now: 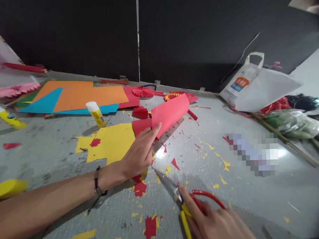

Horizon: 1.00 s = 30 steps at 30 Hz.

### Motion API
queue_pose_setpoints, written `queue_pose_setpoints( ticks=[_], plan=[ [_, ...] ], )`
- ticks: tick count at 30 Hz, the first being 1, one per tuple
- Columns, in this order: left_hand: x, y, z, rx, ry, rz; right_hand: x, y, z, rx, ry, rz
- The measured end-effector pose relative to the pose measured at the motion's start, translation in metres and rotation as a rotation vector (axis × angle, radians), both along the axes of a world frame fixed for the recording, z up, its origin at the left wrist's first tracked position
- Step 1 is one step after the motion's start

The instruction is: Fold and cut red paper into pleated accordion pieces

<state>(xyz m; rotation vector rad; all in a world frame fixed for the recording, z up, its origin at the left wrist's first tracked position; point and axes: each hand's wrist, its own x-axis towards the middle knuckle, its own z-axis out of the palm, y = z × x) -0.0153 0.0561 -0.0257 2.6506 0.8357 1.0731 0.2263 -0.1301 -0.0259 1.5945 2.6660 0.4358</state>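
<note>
A curled sheet of red paper (171, 114) stands partly raised in the middle of the table, with the fingertips of my left hand (139, 149) on its lower left edge. My left hand is closed on that paper, its index finger extended. Under and beside the wrist lies a cut yellow sheet (115, 140) with a small red flower shape on it. At the lower right, my right hand (207, 215) grips scissors (178, 195) with red and yellow handles, their blades pointing up and left toward the left hand. Red and yellow scraps surround the blades.
Orange paper (93, 95) and blue paper (43, 102) lie at the back left. A glue stick (96, 114) stands before them. Folded red fans (143, 92) are at the back. A white bag (242, 83), wrapped stems (293, 123) and a blurred-out object (252, 154) are at right.
</note>
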Motion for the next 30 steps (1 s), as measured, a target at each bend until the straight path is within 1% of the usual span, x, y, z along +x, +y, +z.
queue_pose_setpoints(
  ticks=[2, 3, 5, 7, 8, 9, 14, 17, 22, 27, 30],
  plan=[
    [0.000, 0.000, 0.000, 0.003, 0.002, 0.002, 0.000, 0.006, 0.003, 0.034, -0.041, -0.125],
    [0.000, 0.000, 0.000, 0.004, 0.004, 0.002, 0.000, 0.009, 0.006, 0.047, -0.062, -0.154],
    [0.000, 0.000, -0.001, 0.004, 0.005, -0.003, 0.000, 0.012, 0.010, 0.027, -0.061, -0.084],
    [0.000, 0.000, -0.001, 0.004, 0.000, -0.004, -0.002, 0.010, 0.013, -0.019, -0.032, 0.074],
    [0.000, 0.000, -0.001, 0.003, 0.000, -0.004, -0.003, 0.008, 0.014, -0.033, -0.022, 0.115],
    [0.000, 0.000, -0.001, 0.001, 0.001, -0.003, -0.004, 0.005, 0.015, -0.043, -0.015, 0.138],
    [0.000, 0.000, -0.001, -0.007, 0.000, 0.005, -0.006, 0.003, 0.016, -0.028, 0.005, 0.123],
    [0.000, 0.000, -0.001, -0.009, -0.004, 0.003, -0.005, 0.002, 0.012, -0.004, 0.025, 0.091],
    [-0.001, 0.000, -0.002, 0.001, -0.003, -0.004, -0.010, -0.007, -0.001, 0.005, 0.026, 0.002],
    [0.000, 0.000, -0.002, 0.003, -0.007, -0.004, -0.012, -0.018, -0.012, 0.016, 0.031, -0.014],
    [0.000, 0.001, -0.002, 0.001, -0.006, -0.006, -0.012, -0.018, -0.014, 0.003, 0.041, -0.011]
  ],
)
